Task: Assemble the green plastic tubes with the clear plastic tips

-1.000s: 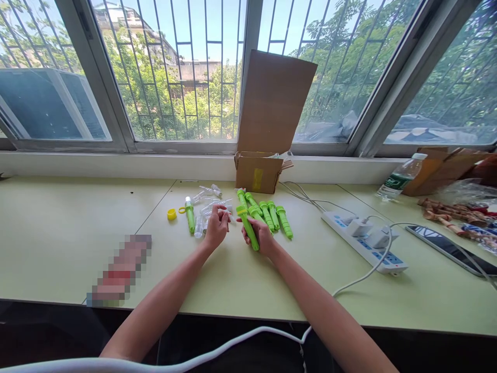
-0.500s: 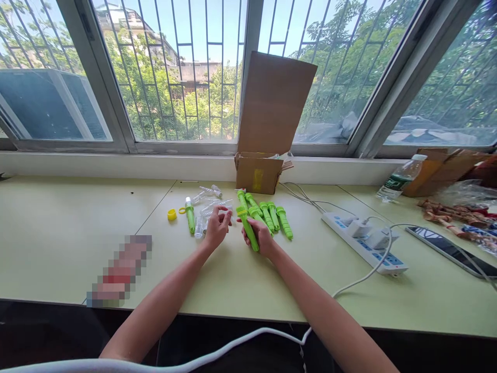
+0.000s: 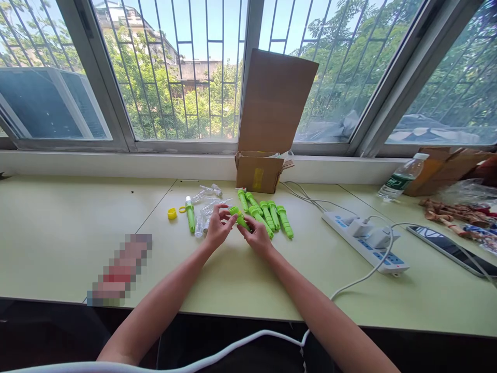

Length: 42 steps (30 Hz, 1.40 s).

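Observation:
Between my hands is a green plastic tube (image 3: 239, 217), tilted with its wider capped end toward the left. My right hand (image 3: 257, 236) grips its lower body, thumb and fingers closed on it. At the capped end, the fingers of my left hand (image 3: 218, 229) are closed around the rim. Just beyond my right hand lie several similar green ribbed tubes (image 3: 285, 223). Behind and left of my left hand are several clear plastic tubes (image 3: 199, 226). Another green tube (image 3: 190, 217) with a white tip and a yellow ring lies there, beside a yellow cap (image 3: 171, 213).
An open cardboard box (image 3: 256, 173) stands against the window ledge. On the right are a white power strip (image 3: 365, 243) with cables, a phone (image 3: 446, 248) and a water bottle (image 3: 402, 178). A blurred-out item (image 3: 120, 269) lies at the front left.
My right hand has tilted the green tube and brought its capped end leftward. My left hand, apart from it before, now has its fingers on that end.

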{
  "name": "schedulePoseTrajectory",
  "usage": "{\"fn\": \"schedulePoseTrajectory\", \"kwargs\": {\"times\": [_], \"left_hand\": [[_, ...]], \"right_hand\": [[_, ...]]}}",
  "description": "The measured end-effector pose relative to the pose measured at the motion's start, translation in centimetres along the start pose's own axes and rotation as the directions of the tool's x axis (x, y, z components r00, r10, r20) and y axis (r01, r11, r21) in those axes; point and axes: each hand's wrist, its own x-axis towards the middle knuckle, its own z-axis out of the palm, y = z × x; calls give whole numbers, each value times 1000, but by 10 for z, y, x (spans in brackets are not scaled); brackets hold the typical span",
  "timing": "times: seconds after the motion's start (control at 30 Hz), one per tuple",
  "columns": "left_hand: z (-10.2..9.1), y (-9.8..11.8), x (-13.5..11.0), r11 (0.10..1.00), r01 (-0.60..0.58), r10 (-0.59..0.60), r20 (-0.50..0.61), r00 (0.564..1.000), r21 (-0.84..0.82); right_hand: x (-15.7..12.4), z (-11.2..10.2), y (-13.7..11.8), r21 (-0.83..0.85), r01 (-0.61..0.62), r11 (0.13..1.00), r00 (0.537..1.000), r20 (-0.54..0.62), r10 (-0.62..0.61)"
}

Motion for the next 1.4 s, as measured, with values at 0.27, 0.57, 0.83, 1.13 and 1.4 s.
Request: {"fn": "schedulePoseTrajectory", "kwargs": {"times": [0.27, 0.57, 0.83, 1.13, 1.4], "left_hand": [[0, -1, -1, 1000, -2, 2, 5, 1000, -15], [0, 4, 0, 987, 68, -74, -33, 997, -146], [-9, 6, 6, 941, 158, -194, -94, 976, -301], [-1, -5, 2, 998, 58, -60, -48, 997, -37], [-1, -7, 0, 997, -2, 2, -4, 1000, 77]], "right_hand": [[0, -1, 2, -148, 79, 986, 997, -13, -82], [0, 0, 5, -132, 66, 989, 998, -9, -67], [3, 0, 13, -44, -29, 999, 996, -89, 25], [4, -2, 8, -20, -51, 998, 990, -129, 48], [4, -2, 9, -7, -46, 999, 989, -138, 45]]}}
